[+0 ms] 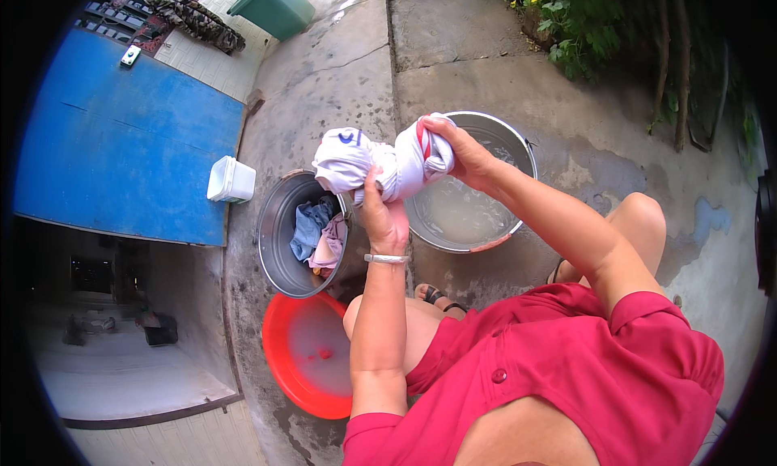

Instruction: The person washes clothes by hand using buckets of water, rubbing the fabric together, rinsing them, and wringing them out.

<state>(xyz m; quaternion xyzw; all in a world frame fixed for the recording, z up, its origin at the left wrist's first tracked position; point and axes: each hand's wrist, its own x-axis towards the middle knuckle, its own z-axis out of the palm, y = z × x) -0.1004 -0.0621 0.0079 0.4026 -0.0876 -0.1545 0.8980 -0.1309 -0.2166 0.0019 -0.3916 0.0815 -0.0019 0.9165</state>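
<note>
A bunched white garment (pixel 388 162) with red trim and a blue mark is twisted between my two hands. My left hand (pixel 385 220), with a silver bangle at the wrist, grips its middle from below. The far right end is clasped by my right hand (pixel 464 153). Beneath the cloth's right end stands a metal bucket (pixel 531 156) of cloudy water (pixel 464 214). Left of my left hand, a second metal bucket (pixel 273 253) holds a blue cloth (pixel 311 226) and a pink cloth (pixel 328 244). The fingers behind the garment are partly hidden.
A red plastic basin (pixel 279 356) of cloudy water sits beside my left knee. To the left are a white plastic tub (pixel 234 180) and a blue door panel (pixel 133 138). A green bin (pixel 276 7) stands farther off. Leafy plants (pixel 570 29) border the concrete ground (pixel 328 83).
</note>
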